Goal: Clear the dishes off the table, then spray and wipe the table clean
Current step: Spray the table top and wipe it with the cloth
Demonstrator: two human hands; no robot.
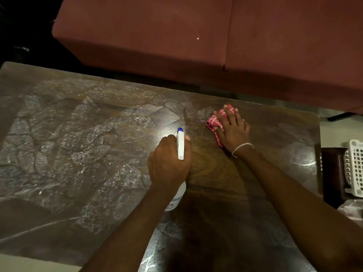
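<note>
Streaked table (78, 134); red cloth (217, 119) flat; spray bottle (180, 146) raised.

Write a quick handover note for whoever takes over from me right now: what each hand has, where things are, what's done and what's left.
Left hand: gripping the spray bottle, nozzle aimed forward over the table.
Right hand: pressed flat on the red cloth near the table's far edge.
Done: no dishes in view on the table; a white basket sits off its right end.
Left: whitish smears cover the left part; the patch around the hands looks cleaner. Wipe leftward, spraying as needed.
</note>
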